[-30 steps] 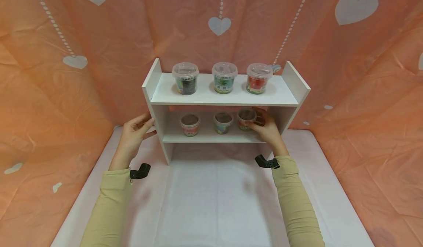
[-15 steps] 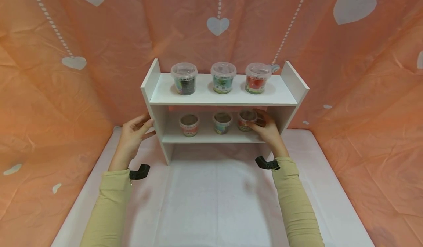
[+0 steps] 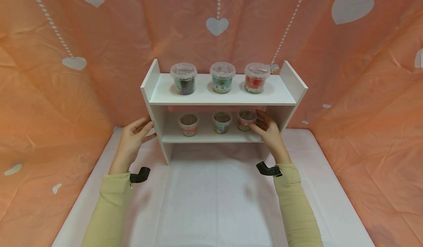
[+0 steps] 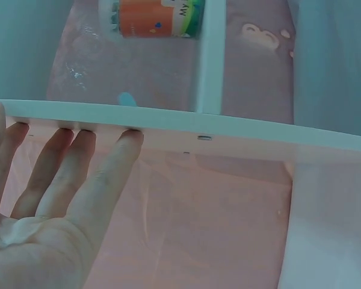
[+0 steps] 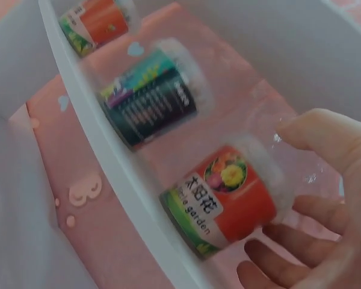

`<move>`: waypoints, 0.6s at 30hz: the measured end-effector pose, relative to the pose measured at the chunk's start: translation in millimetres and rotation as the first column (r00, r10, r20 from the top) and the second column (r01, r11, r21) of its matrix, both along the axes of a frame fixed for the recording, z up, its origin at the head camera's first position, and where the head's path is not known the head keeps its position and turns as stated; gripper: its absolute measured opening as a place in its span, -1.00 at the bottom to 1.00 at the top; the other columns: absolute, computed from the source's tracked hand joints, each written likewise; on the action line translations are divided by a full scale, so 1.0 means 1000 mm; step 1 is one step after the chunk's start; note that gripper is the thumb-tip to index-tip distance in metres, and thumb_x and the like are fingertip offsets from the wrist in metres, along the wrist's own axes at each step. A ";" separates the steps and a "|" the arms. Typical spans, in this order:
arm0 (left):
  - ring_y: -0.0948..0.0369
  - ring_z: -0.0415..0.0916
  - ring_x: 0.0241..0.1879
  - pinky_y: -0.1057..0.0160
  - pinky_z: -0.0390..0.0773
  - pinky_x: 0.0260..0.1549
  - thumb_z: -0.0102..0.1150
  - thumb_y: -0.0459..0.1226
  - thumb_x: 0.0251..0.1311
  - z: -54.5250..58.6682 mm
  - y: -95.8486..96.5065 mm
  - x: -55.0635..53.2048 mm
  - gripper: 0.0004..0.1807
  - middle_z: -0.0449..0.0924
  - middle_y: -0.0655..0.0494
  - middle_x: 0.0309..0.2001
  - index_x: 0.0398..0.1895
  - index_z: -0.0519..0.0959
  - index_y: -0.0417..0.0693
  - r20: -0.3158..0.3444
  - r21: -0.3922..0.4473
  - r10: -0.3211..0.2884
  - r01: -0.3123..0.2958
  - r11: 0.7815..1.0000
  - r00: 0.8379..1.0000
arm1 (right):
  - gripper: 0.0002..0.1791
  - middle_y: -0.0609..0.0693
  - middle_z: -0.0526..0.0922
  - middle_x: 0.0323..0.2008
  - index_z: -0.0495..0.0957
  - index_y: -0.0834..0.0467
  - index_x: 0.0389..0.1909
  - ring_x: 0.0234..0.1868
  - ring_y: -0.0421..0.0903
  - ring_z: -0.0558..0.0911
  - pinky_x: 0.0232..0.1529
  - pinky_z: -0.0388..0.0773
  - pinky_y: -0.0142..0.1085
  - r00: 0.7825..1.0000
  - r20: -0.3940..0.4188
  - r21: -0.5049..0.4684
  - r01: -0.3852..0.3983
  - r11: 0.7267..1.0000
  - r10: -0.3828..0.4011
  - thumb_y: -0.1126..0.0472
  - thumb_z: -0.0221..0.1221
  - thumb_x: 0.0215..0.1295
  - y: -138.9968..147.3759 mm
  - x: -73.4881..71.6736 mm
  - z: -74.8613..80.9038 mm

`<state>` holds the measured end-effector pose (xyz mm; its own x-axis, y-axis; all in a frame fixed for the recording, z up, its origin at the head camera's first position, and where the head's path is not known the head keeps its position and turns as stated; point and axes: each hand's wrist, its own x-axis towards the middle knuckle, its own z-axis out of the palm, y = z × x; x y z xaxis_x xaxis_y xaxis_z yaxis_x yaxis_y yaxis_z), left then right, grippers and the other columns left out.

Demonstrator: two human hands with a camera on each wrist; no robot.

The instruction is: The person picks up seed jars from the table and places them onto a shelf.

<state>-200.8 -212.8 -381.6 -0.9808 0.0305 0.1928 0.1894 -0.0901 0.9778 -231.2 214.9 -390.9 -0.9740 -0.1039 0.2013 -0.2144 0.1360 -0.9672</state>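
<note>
A white two-tier shelf [image 3: 228,99] holds several clear plastic cups with printed labels. My right hand [image 3: 269,131] is beside the rightmost lower cup [image 3: 246,121], which has a red label with flowers [image 5: 227,195]. In the right wrist view the thumb [image 5: 325,135] stands apart from this cup and the fingers are loosely spread by its rim; whether a fingertip touches it is hard to tell. At the left, my left hand [image 3: 132,140] rests its fingertips [image 4: 131,137] against the outer face of the shelf's side panel [image 4: 168,117].
The lower tier also bears a middle cup [image 3: 221,123] and a left cup [image 3: 189,125]. Lidded cups with a black label [image 3: 184,83], a green label [image 3: 222,81] and a red label [image 3: 255,82] stand on top. Orange cloth [image 3: 185,26] hangs behind the shelf.
My right thumb and fingers have loosened from the rightmost lower cup, and the hand has drawn slightly rightward. The cup stays on the lower tier. My left hand keeps its place at the side panel.
</note>
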 end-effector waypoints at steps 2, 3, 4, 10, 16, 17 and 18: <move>0.26 0.46 0.06 0.06 0.52 -0.07 0.14 -0.28 0.31 -0.002 0.000 0.002 -0.44 0.40 0.00 0.22 0.33 0.31 -0.34 0.008 0.001 -0.007 0.007 1.000 1.000 | -0.27 0.18 0.15 0.39 0.10 0.24 0.44 0.34 0.12 0.25 0.31 0.24 -0.07 1.000 0.001 0.004 0.007 1.000 -0.007 0.31 0.19 0.31 0.002 0.002 -0.005; 0.26 0.46 0.06 0.07 0.53 -0.07 0.14 -0.29 0.31 -0.003 0.000 0.003 -0.43 0.39 0.00 0.22 0.32 0.30 -0.35 0.014 0.006 -0.009 0.009 1.000 1.000 | -0.27 0.18 0.15 0.39 0.09 0.24 0.44 0.35 0.11 0.24 0.32 0.23 -0.08 1.000 -0.003 0.014 0.012 1.000 -0.012 0.29 0.19 0.32 0.002 0.004 -0.007; 0.25 0.46 0.06 0.07 0.53 -0.07 0.14 -0.29 0.31 -0.004 -0.001 0.003 -0.43 0.39 0.01 0.22 0.32 0.30 -0.37 0.017 0.007 -0.011 0.011 1.000 1.000 | -0.27 0.19 0.15 0.39 0.09 0.23 0.45 0.36 0.11 0.23 0.32 0.22 -0.07 1.000 -0.004 0.021 0.014 1.000 -0.014 0.28 0.19 0.33 0.003 0.006 -0.009; 0.17 0.46 0.10 0.08 0.54 -0.06 0.10 -0.24 0.34 -0.011 -0.003 0.012 -0.41 0.39 -0.01 0.18 0.32 0.26 -0.42 0.040 -0.075 -0.004 0.007 0.997 0.999 | -0.29 0.23 0.16 0.38 0.11 0.28 0.42 0.40 0.13 0.14 0.36 0.11 -0.01 0.997 -0.063 0.084 -0.036 0.996 0.041 0.30 0.18 0.33 0.011 0.020 -0.020; 0.20 0.46 0.12 0.06 0.52 -0.02 0.02 -0.18 0.41 -0.021 -0.006 0.023 -0.47 0.37 -0.24 0.23 0.33 0.32 -0.29 0.039 -0.253 -0.042 0.051 0.966 0.998 | -0.34 0.27 0.24 0.33 0.17 0.33 0.38 0.35 0.18 0.22 0.28 0.24 0.00 0.981 -0.123 0.184 -0.124 0.975 0.148 0.40 0.18 0.29 0.025 0.047 -0.027; 0.25 0.48 0.10 0.05 0.52 -0.01 0.02 -0.17 0.41 -0.024 -0.007 0.025 -0.48 0.39 -0.25 0.22 0.33 0.34 -0.27 0.038 -0.274 -0.048 0.057 0.960 0.998 | -0.35 0.28 0.27 0.32 0.19 0.35 0.37 0.34 0.19 0.24 0.29 0.26 -0.07 0.979 -0.125 0.218 -0.132 0.967 0.162 0.41 0.19 0.28 0.027 0.055 -0.026; 0.22 0.48 0.10 0.05 0.52 -0.02 0.02 -0.17 0.41 -0.027 -0.009 0.027 -0.49 0.40 -0.26 0.21 0.32 0.35 -0.27 0.035 -0.290 -0.052 0.060 0.955 0.998 | -0.36 0.27 0.29 0.31 0.22 0.34 0.36 0.32 0.19 0.27 0.29 0.27 -0.11 0.975 -0.133 0.257 -0.138 0.956 0.177 0.41 0.19 0.28 0.031 0.061 -0.028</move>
<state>-173.5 -221.5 -408.8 -0.9806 0.1363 0.1408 0.1652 0.1887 0.9680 -170.3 245.6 -418.5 -0.9007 -0.3184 0.2957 -0.3951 0.3168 -0.8623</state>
